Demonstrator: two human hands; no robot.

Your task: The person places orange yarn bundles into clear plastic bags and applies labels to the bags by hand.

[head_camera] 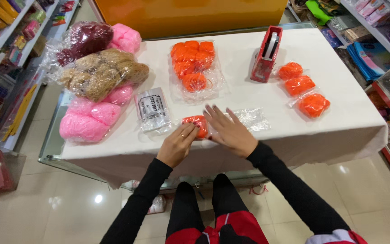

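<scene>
Table: white-covered table [339, 131], seen from above; a person in black sleeves stands at its near edge.
Yarn heap: pink yarn bundles [89, 119], a tan bundle [102, 72] and a dark red bundle [86, 38] in clear wrap, piled at the table's left end.
Big bag: clear bag of orange yarn balls [194, 68], centre-back, well apart from the hands.
Tape dispenser: red dispenser [267, 54], upright, right of the big bag.
Small packs: three orange yarn packs [301, 86] in a diagonal row just right of the dispenser.
Flat packets: stack of clear empty bags [152, 108], left of the hands.
Worked piece: small orange yarn ball [195, 122] in a clear plastic bag [251, 118], near front edge, centre.
Left hand: left hand [179, 142] half curled, fingertips resting on the ball's left side, not closed round it.
Right hand: right hand [231, 131] flat, fingers spread, pressing the bag just right of the ball; grips nothing.
</scene>
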